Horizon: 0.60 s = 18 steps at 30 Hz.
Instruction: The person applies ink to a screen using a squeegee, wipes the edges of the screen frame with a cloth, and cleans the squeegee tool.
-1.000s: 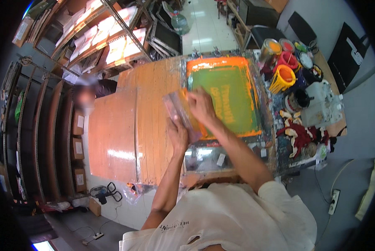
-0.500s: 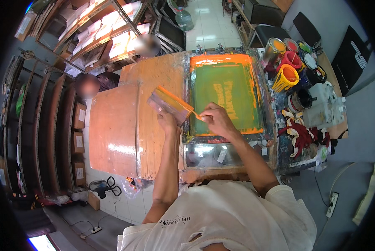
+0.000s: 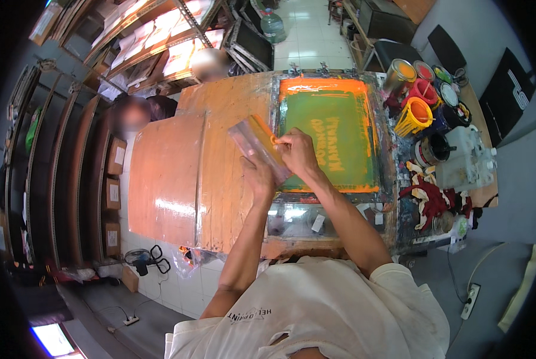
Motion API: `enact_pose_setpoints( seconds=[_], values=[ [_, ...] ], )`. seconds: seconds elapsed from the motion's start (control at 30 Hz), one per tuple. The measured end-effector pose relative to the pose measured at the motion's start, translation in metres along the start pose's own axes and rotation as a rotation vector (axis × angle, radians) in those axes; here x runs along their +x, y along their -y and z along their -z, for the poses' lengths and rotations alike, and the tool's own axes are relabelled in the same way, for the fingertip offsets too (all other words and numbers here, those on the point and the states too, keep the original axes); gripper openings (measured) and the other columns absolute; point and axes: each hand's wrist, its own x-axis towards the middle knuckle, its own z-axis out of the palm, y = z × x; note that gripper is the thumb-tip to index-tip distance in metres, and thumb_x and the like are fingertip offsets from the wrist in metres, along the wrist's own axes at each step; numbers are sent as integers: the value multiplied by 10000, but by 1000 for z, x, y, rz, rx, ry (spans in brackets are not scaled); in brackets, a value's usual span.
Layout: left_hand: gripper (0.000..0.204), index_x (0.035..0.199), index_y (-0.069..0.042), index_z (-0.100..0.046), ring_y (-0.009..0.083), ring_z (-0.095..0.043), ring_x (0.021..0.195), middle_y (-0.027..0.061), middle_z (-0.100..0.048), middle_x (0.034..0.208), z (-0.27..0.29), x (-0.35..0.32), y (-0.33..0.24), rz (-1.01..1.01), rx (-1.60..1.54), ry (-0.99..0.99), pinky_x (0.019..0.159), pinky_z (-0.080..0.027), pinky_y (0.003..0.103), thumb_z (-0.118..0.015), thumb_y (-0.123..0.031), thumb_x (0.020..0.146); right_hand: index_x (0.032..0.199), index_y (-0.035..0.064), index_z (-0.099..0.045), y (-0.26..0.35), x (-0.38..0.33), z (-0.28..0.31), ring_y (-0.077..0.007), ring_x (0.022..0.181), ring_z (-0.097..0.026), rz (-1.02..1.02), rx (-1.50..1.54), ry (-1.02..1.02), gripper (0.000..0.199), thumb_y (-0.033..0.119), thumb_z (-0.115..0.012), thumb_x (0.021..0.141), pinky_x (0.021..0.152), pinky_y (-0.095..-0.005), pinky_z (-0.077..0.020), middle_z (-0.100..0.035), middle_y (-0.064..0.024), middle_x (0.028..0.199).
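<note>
My left hand (image 3: 259, 178) grips a wide squeegee (image 3: 248, 139) from below, tilted above the wooden table, with orange ink along its upper edge. Pinched in the fingers of my right hand (image 3: 298, 154) is a small orange-coated scraper (image 3: 274, 139), which meets the inky edge of the squeegee; most of it is hidden by the fingers. Just right of both hands lies a printing screen (image 3: 354, 134) with green mesh and pale lettering. Thick orange ink (image 3: 324, 85) runs along its far end and right side. My right forearm passes over its near left corner.
Right of the screen stand a yellow ink tub (image 3: 414, 116), a red tub (image 3: 423, 91), a paint can (image 3: 401, 73) and a clear jug (image 3: 468, 158). Stained gloves (image 3: 429, 194) lie nearby. Clamps (image 3: 323, 67) hold the screen's far edge. A person (image 3: 160, 107) is at the table's far left.
My right hand has moved left and up with the scraper, from the squeegee's near end towards its middle. The squeegee has shifted right and now slants more steeply. The view has shifted slightly.
</note>
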Motion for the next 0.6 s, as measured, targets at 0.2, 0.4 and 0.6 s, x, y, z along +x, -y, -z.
enact_pose_setpoints(
  seconds=[0.2,0.4,0.6],
  values=[
    [480,1049,105,-504,515,-605,925,375,-601,983,7,11,21,6,120,-29,813,-455,534,-419,-368,1045,902,6,-728,-12,-42,-4,-321,768,-642,16,-20,60,151,16,-705,753,703,-403,-514,-639,-163,835],
    [455,1101,80,-494,570,-568,997,410,-579,1041,-5,-19,0,-7,124,13,850,-445,558,-395,-361,1048,907,-9,-726,-13,-22,-3,-268,703,-643,37,-90,-31,149,-35,-722,760,651,-349,-508,-659,-144,835],
    [428,1099,50,-467,566,-587,935,402,-597,990,9,-3,-5,125,99,6,815,-446,581,-416,-371,1038,944,-31,-701,3,-51,7,-261,733,-647,112,-179,87,135,-26,-683,810,664,-351,-504,-678,-143,873]
  ],
)
